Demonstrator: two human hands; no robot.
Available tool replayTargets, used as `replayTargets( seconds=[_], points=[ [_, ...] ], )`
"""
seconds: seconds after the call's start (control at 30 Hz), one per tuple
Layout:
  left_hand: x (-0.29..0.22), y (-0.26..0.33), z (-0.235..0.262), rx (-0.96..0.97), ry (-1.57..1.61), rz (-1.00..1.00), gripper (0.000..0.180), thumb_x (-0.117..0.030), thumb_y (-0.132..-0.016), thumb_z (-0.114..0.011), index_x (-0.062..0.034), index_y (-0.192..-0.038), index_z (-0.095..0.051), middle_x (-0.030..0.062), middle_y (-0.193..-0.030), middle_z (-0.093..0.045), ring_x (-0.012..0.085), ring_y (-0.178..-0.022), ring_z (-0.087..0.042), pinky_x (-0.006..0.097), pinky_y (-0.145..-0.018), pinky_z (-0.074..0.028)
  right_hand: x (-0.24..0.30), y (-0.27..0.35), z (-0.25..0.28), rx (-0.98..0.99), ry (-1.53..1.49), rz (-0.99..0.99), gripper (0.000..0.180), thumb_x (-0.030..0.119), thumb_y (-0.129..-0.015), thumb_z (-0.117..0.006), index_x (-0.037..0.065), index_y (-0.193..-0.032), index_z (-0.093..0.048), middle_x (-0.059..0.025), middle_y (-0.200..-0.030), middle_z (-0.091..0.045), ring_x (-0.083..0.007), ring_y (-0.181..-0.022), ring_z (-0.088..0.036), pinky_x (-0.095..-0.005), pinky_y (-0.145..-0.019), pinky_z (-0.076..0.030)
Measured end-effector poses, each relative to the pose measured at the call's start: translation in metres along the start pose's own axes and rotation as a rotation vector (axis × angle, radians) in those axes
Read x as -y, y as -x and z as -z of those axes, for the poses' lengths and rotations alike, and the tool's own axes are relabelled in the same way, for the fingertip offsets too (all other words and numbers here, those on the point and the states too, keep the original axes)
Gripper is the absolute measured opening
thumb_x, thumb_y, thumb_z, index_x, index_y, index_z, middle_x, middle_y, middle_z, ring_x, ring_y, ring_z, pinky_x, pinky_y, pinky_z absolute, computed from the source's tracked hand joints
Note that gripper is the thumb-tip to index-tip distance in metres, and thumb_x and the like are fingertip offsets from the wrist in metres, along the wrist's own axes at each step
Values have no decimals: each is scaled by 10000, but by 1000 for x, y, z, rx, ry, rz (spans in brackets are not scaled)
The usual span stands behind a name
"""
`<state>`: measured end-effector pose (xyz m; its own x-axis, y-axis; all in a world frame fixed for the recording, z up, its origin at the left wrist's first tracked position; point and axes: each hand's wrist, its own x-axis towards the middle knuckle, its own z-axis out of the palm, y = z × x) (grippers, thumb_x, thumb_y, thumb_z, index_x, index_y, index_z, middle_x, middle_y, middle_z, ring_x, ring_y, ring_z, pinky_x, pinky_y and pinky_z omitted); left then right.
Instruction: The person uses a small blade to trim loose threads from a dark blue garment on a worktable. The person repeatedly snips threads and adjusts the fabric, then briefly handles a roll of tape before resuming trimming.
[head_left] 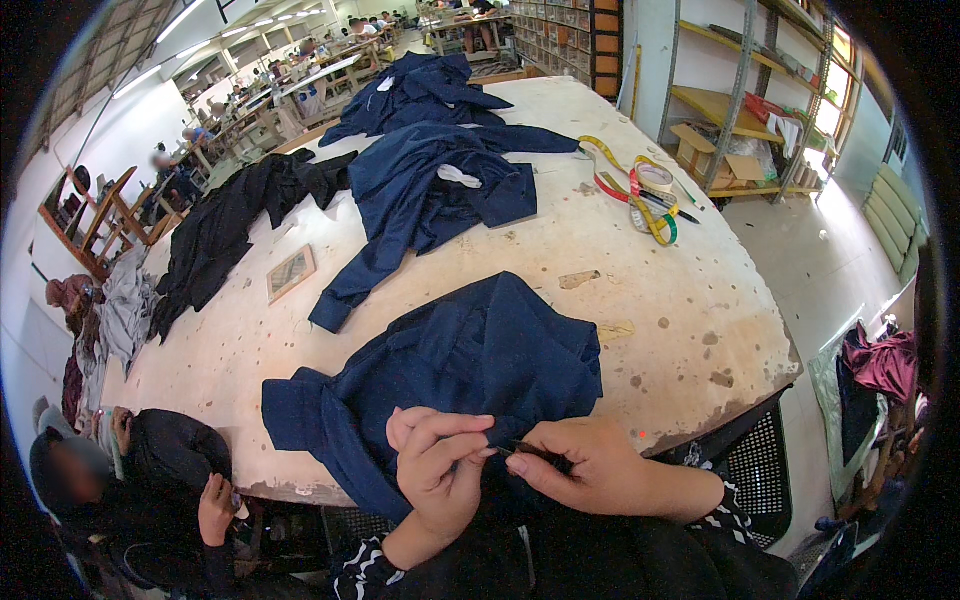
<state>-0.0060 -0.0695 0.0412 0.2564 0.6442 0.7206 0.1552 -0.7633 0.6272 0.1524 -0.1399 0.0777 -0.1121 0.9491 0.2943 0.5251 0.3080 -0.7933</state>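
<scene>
A navy blue garment (470,350) lies bunched at the near edge of the table, one end hanging toward my lap. My left hand (440,468) pinches a small fold of its cloth between thumb and fingers. Close on the right, my right hand (585,468) is closed round a small dark pointed tool (521,447). The tool's tip meets the cloth by my left fingertips. Most of the tool is hidden in my palm, so its exact kind does not show.
On the pale worktable (700,300) lie more navy garments (430,180), a black garment (225,225), a small wooden-framed piece (291,273), a yellow tape measure (660,225) and a tape roll (655,178). At the left, a co-worker (150,490) handles black cloth. Metal shelves (740,100) stand right.
</scene>
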Motion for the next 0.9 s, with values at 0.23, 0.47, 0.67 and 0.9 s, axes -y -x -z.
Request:
replayTargets(
  seconds=[0.23,0.47,0.67,0.9],
  points=[
    [0,1,1,15,-16,-20,74,-92,-657,-705,-97,-696,-643,-8,-858,-660,166,-770,-506,319,-808,-294,-1,0,-1,-17,-5,21,192,222,-824,-629,53,-753,-570,-89,-597,-550,-210,-488,-536,-297,-435,-381],
    [0,0,1,28,-3,-31,66,-105,-689,-690,-89,-700,-627,15,-867,-658,178,-773,-507,319,-800,-311,3,-1,-1,5,-55,-23,258,238,-843,-582,30,-729,-482,-161,-625,-518,-338,-574,-542,-393,-501,-417],
    [1,-2,-3,58,322,154,83,-103,-807,-596,-30,-820,-559,53,-829,-591,169,-780,-503,300,-770,-348,-7,2,8,10,-498,-237,203,222,-881,-540,41,-790,-528,-59,-649,-555,-143,-527,-551,-274,-490,-435],
    [-4,-10,12,313,358,415,61,-53,-817,-595,5,-827,-577,25,-725,-569,67,-638,-490,190,-603,-386,-33,-29,2,21,-419,24,201,159,-853,-592,13,-991,-574,-48,-829,-607,-57,-718,-523,-196,-593,-416]
  ],
)
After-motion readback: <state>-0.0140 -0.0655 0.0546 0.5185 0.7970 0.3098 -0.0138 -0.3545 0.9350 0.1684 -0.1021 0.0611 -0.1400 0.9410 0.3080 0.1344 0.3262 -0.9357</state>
